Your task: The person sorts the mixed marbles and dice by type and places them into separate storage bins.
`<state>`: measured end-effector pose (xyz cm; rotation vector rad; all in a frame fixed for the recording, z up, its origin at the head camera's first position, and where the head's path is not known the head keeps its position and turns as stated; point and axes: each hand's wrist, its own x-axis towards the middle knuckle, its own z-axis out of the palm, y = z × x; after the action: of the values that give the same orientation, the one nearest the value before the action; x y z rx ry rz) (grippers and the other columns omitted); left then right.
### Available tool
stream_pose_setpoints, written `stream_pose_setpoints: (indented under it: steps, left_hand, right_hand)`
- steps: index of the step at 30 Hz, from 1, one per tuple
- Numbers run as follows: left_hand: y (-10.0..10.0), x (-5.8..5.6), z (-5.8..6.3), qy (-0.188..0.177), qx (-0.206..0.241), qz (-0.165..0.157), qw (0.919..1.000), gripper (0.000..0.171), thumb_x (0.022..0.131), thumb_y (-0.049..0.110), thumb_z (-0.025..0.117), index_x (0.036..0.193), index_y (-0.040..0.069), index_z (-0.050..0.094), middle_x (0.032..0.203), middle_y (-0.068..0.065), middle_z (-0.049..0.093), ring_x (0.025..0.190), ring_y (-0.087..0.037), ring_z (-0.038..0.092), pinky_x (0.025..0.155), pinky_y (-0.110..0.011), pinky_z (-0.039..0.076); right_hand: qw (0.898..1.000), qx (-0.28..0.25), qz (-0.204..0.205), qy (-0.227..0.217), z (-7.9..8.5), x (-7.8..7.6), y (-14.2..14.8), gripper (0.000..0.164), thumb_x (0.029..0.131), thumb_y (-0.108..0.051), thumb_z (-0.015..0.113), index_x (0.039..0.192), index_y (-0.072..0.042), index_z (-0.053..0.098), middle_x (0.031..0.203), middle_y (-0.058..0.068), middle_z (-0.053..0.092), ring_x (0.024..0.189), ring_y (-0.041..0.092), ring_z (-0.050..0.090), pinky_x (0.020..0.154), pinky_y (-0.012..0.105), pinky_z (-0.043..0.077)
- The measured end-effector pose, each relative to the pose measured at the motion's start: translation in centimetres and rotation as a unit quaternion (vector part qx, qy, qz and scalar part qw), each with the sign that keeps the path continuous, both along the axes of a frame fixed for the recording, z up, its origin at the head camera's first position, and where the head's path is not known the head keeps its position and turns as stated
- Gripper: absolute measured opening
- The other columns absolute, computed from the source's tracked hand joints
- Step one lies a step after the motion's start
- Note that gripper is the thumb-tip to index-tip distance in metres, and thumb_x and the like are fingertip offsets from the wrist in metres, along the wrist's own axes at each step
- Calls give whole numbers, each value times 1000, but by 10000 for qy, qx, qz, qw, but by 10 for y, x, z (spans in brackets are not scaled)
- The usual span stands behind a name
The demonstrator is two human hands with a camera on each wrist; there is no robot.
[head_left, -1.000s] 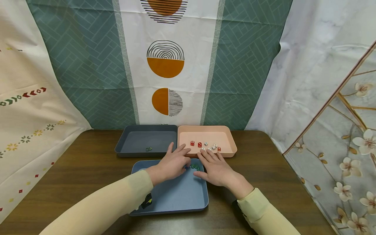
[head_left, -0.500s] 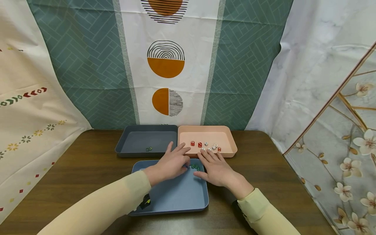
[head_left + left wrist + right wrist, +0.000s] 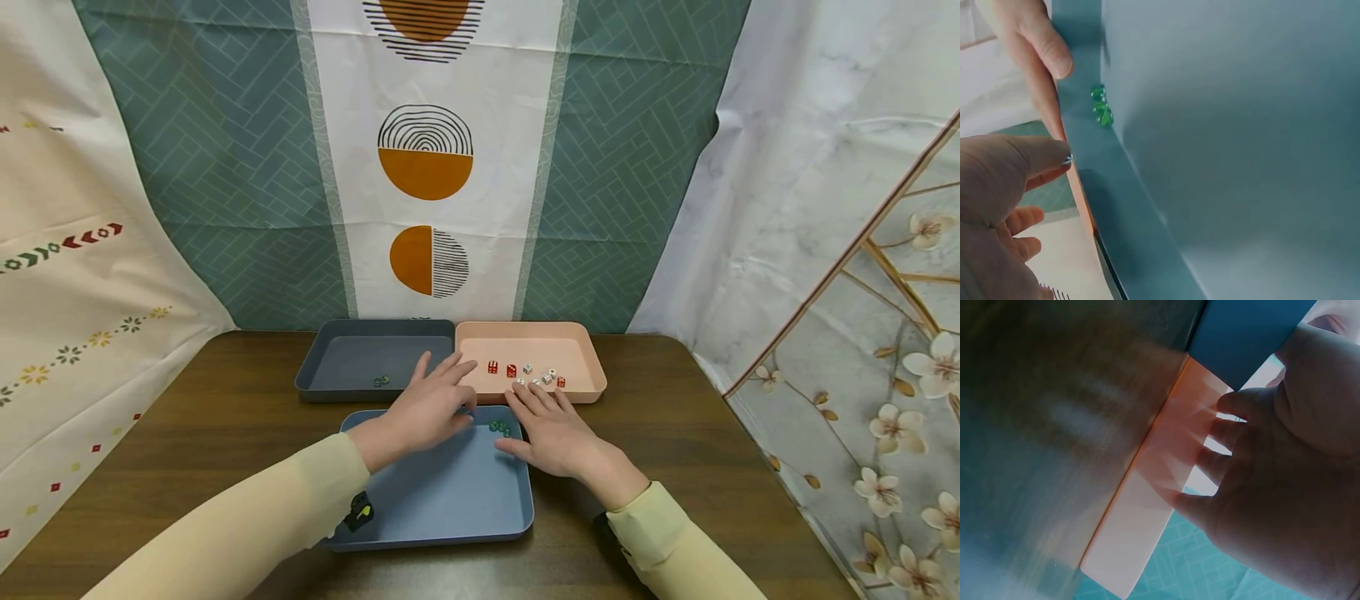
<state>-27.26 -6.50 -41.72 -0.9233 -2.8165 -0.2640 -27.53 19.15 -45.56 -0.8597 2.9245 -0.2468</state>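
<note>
My left hand [image 3: 422, 408] is above the blue tray [image 3: 457, 500], near its far edge. Between thumb and index finger it pinches a small glass marble [image 3: 1067, 160] with blue and white in it, mostly hidden by the fingertips; the other fingers are spread. Several green marbles [image 3: 498, 427] lie in the tray's far right corner, and the left wrist view shows these green marbles [image 3: 1102, 106] as clear glass. My right hand [image 3: 551, 433] lies palm down with straight fingers over the blue tray's right corner, fingertips at the pink tray's front rim. It holds nothing.
Behind the blue tray stand a dark grey tray [image 3: 375, 354] with green marbles [image 3: 382, 381] and a pink tray [image 3: 525, 333] with red dice [image 3: 512, 371] and white dice [image 3: 547, 377]. All three sit on a brown wooden table [image 3: 247, 433]. Patterned cloths [image 3: 637, 167] hang around it.
My left hand has lifted away from the blue tray's far edge and drawn slightly left, pinching the marble. My right hand has stayed where it was.
</note>
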Motion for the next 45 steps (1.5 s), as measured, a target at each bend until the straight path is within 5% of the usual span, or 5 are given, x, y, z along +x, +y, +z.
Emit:
stream_pose_setpoints:
  steps: [20,37,45]
  left_hand:
    - [-46,-21,13,259,303,586,9975,8,97,19,89,102,21,82,170,-19,46,164,-45,28,124,-81,14]
    - [-89,-49,17,-77,353,1286,9910,5,100,16,85,105,18,83,170,-25,43,162,-50,28,123,-83,11]
    - [-104,-60,21,-314,343,1614,9858,12,103,16,80,114,12,83,171,-27,40,163,-51,22,124,-82,7]
  right_hand:
    - [9998,-67,-12,-202,12,7,-2,90,110,-63,57,175,-7,30,182,13,24,169,38,17,133,65,8]
    - [9998,-81,31,-188,16,9,-2,89,110,-61,58,174,-5,32,182,13,25,168,38,19,133,65,9]
    - [10000,-42,40,-29,1,0,0,94,108,-69,53,176,-10,27,183,9,21,169,36,15,133,65,7]
